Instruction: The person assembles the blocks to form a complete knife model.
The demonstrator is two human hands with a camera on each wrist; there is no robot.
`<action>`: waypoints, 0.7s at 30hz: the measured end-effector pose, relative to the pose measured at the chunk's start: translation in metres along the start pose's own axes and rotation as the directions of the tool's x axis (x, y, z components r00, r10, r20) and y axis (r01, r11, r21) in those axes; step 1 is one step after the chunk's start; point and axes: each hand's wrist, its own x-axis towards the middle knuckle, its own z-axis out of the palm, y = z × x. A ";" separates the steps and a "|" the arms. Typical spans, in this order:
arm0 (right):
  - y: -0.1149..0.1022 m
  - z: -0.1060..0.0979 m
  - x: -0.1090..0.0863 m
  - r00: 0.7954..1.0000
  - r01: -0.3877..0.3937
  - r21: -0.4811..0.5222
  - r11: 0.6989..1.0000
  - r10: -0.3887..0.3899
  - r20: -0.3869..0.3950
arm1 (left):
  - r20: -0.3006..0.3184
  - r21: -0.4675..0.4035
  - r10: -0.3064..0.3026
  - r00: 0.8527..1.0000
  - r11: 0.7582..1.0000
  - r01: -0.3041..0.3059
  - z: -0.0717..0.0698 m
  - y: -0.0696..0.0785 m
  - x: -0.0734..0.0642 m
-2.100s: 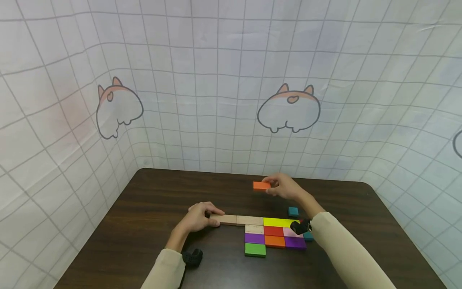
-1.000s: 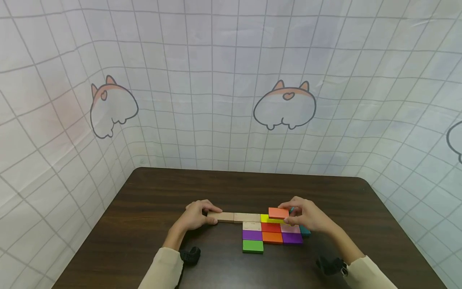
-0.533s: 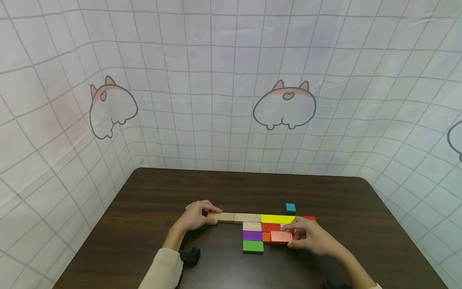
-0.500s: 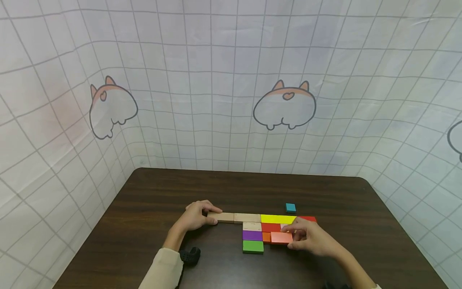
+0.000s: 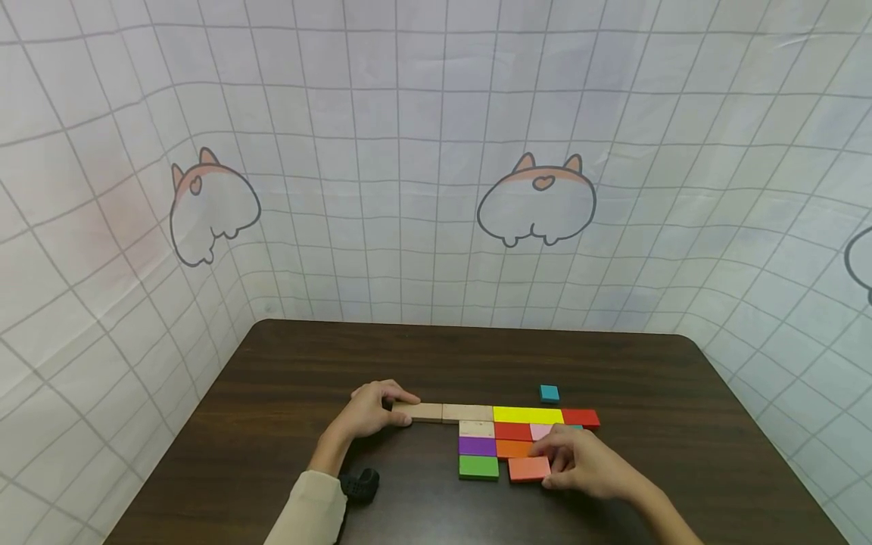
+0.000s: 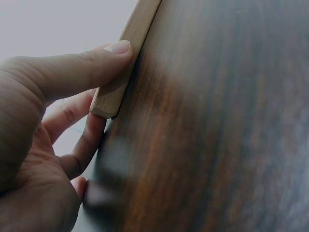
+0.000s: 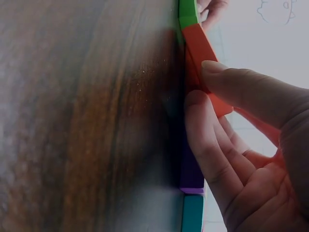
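Observation:
My left hand (image 5: 371, 409) pinches the left end of a plain wooden block (image 5: 424, 412), thumb on the near side and fingers behind; the left wrist view shows this plain block (image 6: 137, 29) up close. In my right hand (image 5: 586, 462) an orange block (image 5: 527, 470) is pinched by its right end, just right of a green block (image 5: 478, 468). The right wrist view has the held orange block (image 7: 199, 41) tilted against the row, near the green block (image 7: 188, 12) and a purple block (image 7: 191, 164). My right fingers hide part of the flat layout.
Flat blocks form joined rows: a yellow block (image 5: 527, 415), a red block (image 5: 580, 418), a purple block (image 5: 477, 446) and an orange block (image 5: 512, 449) among them. One small teal block (image 5: 549, 393) lies apart behind. The dark table (image 5: 306, 356) meets a white gridded cloth (image 5: 381, 265).
My right hand has carried the orange block from behind the rows, over them, and down to their near side beside the green block. The left hand keeps its hold on the plain block.

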 end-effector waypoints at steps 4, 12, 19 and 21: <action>-0.003 0.001 0.002 1.000 -0.008 -0.021 1.000 0.008 -0.002 | -0.004 -0.006 0.002 1.000 1.000 -0.002 0.000 0.000 0.000; -0.009 0.003 0.008 0.999 -0.046 -0.143 0.989 0.043 -0.025 | -0.005 0.001 0.007 1.000 1.000 -0.007 0.000 0.001 -0.001; -0.012 0.007 0.014 0.998 -0.066 -0.191 0.979 0.063 -0.023 | -0.003 -0.001 0.002 1.000 1.000 -0.002 0.000 0.001 -0.001; -0.013 0.008 0.015 0.997 -0.078 -0.193 0.978 0.076 -0.017 | -0.004 0.002 0.000 1.000 1.000 0.000 0.000 0.001 -0.001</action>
